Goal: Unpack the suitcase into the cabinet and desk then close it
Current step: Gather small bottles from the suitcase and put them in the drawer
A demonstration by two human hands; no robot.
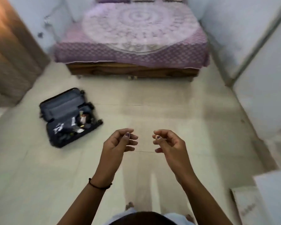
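Observation:
A dark suitcase (68, 116) lies open on the pale floor at the left, its grey-lined lid flat toward the bed. Several small items sit jumbled in its lower half. My left hand (120, 142) and my right hand (167, 142) hang in front of me over bare floor, well to the right of the suitcase. Their fingers are loosely curled and hold nothing. A dark band circles my left wrist. The picture is blurred.
A bed (131, 38) with a purple patterned cover stands ahead on a wooden base. A brown wooden panel (8, 51) rises at the left. White cabinet doors (266, 95) line the right side, with a white surface (273, 184) at the lower right.

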